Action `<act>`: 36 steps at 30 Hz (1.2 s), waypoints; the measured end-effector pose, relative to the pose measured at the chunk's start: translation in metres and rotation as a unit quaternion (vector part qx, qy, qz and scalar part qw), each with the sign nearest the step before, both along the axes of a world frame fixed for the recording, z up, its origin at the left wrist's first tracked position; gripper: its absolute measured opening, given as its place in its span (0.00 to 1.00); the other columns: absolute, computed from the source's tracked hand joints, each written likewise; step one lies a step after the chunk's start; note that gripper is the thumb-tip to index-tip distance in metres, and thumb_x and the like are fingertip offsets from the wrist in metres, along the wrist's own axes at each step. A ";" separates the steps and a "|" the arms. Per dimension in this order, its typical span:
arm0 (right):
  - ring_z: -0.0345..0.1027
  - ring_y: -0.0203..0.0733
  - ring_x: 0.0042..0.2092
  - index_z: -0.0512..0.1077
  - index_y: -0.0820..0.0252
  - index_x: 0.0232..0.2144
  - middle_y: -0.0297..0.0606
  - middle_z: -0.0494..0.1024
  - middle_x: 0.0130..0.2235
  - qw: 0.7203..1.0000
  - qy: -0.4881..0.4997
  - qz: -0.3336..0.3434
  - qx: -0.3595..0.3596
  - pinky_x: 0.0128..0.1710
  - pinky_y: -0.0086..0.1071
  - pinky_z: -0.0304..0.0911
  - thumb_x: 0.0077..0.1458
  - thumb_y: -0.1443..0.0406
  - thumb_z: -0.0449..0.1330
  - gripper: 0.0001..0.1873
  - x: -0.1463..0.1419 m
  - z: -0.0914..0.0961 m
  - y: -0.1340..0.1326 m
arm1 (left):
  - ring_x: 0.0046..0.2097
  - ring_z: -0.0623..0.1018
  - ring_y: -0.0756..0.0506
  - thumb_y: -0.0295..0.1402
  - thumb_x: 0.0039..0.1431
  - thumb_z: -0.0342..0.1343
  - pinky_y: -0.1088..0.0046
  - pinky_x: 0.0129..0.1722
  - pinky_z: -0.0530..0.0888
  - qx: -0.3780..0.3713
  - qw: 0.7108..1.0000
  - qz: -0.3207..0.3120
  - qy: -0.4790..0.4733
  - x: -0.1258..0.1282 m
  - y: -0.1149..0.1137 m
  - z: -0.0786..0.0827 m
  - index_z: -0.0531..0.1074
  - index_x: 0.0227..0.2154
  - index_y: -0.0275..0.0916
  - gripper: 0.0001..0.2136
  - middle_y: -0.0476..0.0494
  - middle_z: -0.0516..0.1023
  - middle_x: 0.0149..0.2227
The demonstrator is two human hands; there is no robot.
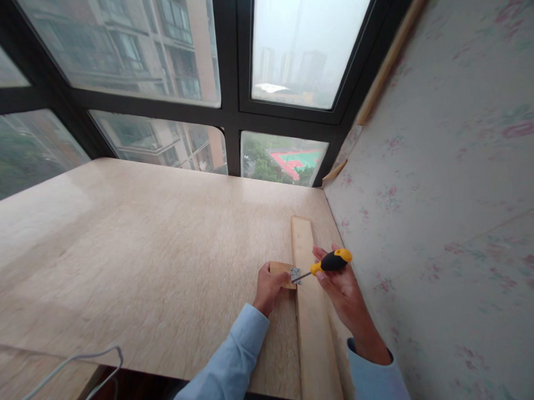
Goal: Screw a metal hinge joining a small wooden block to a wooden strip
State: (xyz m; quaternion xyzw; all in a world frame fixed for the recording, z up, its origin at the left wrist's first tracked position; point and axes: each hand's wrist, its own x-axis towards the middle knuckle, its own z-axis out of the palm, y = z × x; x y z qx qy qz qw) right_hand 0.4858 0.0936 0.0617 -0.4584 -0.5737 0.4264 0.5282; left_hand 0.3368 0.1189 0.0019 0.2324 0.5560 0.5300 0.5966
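A long pale wooden board (311,330) lies along the right side of the stone-look sill. Against its left edge sits a small wooden block (282,267), and a small metal hinge (296,274) spans the two. My left hand (270,286) is closed round the block, thumb on top close to the hinge. In my right hand (340,290) is a screwdriver with a yellow and black handle (335,260), held at a slant between the fingers. Its shaft points down to the left, and the tip meets the hinge near my left thumb.
The marble-patterned sill (138,248) stretches left and back to dark-framed windows (278,121). A papered wall (446,200) rises close beside my right arm. A white cable (86,355) curls over the front edge at the lower left.
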 end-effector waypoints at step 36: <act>0.74 0.51 0.48 0.60 0.54 0.58 0.46 0.78 0.48 0.997 -0.032 -0.073 -0.021 0.53 0.51 0.65 0.51 0.53 0.65 0.36 0.004 0.007 0.003 | 0.27 0.77 0.46 0.25 0.37 0.63 0.75 0.22 0.73 0.008 1.000 -0.005 -0.005 0.000 0.000 -0.002 0.72 0.29 0.33 0.12 0.44 0.78 0.27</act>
